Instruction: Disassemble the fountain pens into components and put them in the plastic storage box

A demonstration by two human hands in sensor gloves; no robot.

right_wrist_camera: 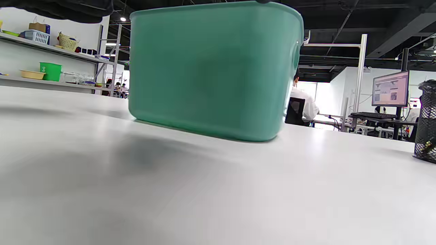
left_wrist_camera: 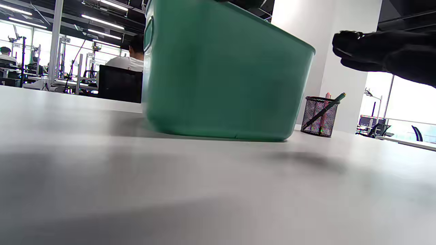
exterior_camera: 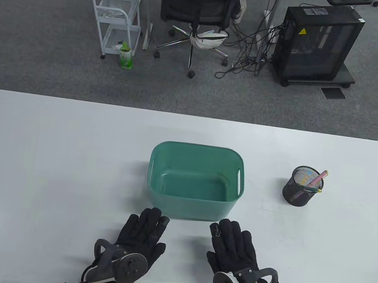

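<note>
A green plastic storage box (exterior_camera: pixel 157 165) stands empty at the table's middle, and it fills the left wrist view (left_wrist_camera: pixel 221 75) and the right wrist view (right_wrist_camera: pixel 211 68). A black mesh pen cup (exterior_camera: pixel 300 190) at the right holds a pink pen (exterior_camera: pixel 315 179) and a dark green pen (exterior_camera: pixel 310 189); the cup (left_wrist_camera: pixel 320 115) also shows in the left wrist view. My left hand (exterior_camera: pixel 143 228) and right hand (exterior_camera: pixel 234 242) lie flat on the table just in front of the box, fingers straight, holding nothing. The right hand (left_wrist_camera: pixel 385 58) shows in the left wrist view.
The white table (exterior_camera: pixel 48 164) spreads wide on both sides of the box. Beyond its far edge stand an office chair (exterior_camera: pixel 197 5), a white cart (exterior_camera: pixel 117 15) and a black computer case (exterior_camera: pixel 317 43). People sit at desks in the background.
</note>
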